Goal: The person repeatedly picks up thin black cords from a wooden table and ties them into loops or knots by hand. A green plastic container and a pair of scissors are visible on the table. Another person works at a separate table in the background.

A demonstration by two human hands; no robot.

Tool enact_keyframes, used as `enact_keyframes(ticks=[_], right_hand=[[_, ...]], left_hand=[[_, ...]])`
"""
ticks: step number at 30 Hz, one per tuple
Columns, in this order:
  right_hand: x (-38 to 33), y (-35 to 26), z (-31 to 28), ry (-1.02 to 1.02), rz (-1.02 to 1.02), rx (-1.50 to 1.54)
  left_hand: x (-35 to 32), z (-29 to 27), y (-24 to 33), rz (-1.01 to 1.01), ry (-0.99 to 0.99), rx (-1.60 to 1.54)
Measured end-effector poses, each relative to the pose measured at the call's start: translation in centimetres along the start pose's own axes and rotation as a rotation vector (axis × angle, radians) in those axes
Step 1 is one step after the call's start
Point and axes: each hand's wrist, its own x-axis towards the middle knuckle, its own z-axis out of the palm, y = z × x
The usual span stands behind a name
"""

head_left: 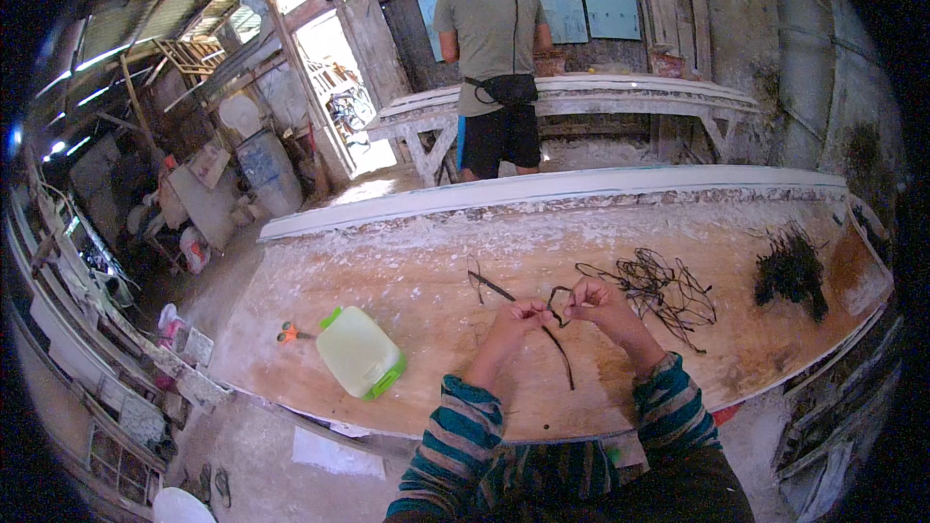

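Both hands meet over the middle of a wooden worktable [465,378], with the fingertips pinched close together. Between them runs a thin dark cord [559,302], bent into a small loop. My left hand [524,316] grips the cord, and one end of it hangs down toward the table's near edge. My right hand [597,306] pinches the loop from the other side. Just beyond the left hand a straight dark strip [492,285] slants away. Beside the right hand lies a loose tangle of dark cords [666,291].
A bushy black bundle of cords [790,271] lies at the table's right. On the left are a pale container with green clips [358,353] and orange-handled scissors [289,333]. A raised white ledge [552,189] borders the far side. Beyond it a person [492,39] stands at a long bench [630,92].
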Motion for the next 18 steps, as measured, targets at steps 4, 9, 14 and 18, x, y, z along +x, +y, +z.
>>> enact_keyframes(ticks=[4,9,14,18], right_hand=[[0.5,2.2,-1.1,0.195,-0.235,-0.491],[0.7,2.1,-0.1,0.44,-0.318,-0.772],[0.7,0.9,-0.4,0.585,-0.306,-0.947],[0.5,0.3,-0.5,0.528,-0.278,-0.832]], left_hand=[[-1.0,0.6,1.2,0.0,-0.251,0.036],[-1.6,1.0,1.8,-0.222,-0.462,0.002],[-1.0,1.0,2.2,-0.026,-0.036,0.113],[-0.1,0.3,1.8,-0.05,0.341,0.153]])
